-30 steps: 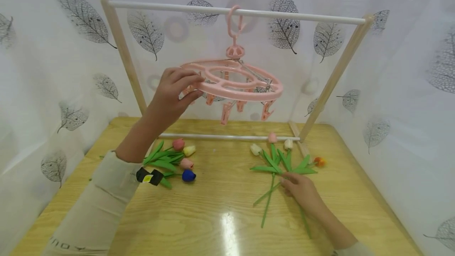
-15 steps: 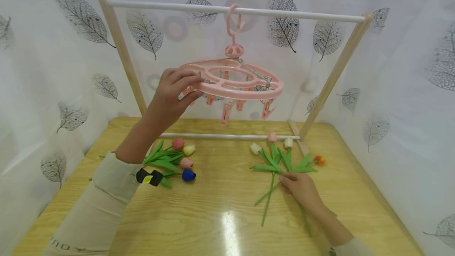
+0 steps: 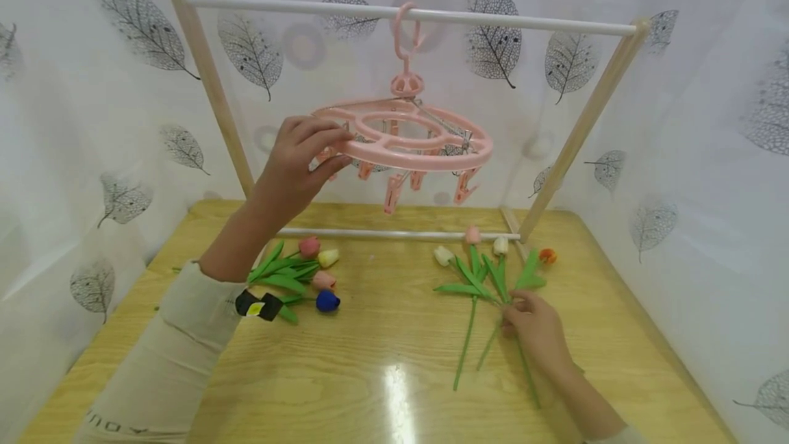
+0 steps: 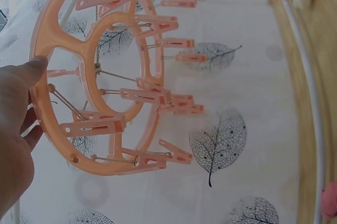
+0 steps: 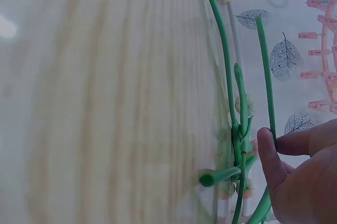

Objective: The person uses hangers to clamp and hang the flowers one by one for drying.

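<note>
My left hand [image 3: 302, 159] grips the near left rim of a pink round clip hanger [image 3: 425, 162], thumb below and fingers above. Several pink clothes pegs [image 4: 145, 96] dangle from its ring. On the right, my right hand [image 3: 539, 331] pinches the green stem [image 5: 266, 71] of an orange tulip [image 3: 547, 256] between thumb and finger. Its bloom points away from me, and the stem end shows raised over the table in the right wrist view. Next to that hand lie a pink tulip [image 3: 472, 235] and two white tulips [image 3: 442, 256], their leaves overlapping.
The hanger's hook [image 3: 401, 36] hangs on the white top bar [image 3: 296, 10] of a wooden-legged rack. Under my left forearm lie more tulips, including a blue one [image 3: 328, 301] and a yellow one [image 3: 329, 257]. Leaf-patterned cloth [image 3: 696, 122] surrounds the wooden table [image 3: 345, 375].
My right hand has shifted slightly right and away from me, and the orange tulip has moved up from the other flowers with its stem swinging right. The left hand keeps its hold on the hanger.
</note>
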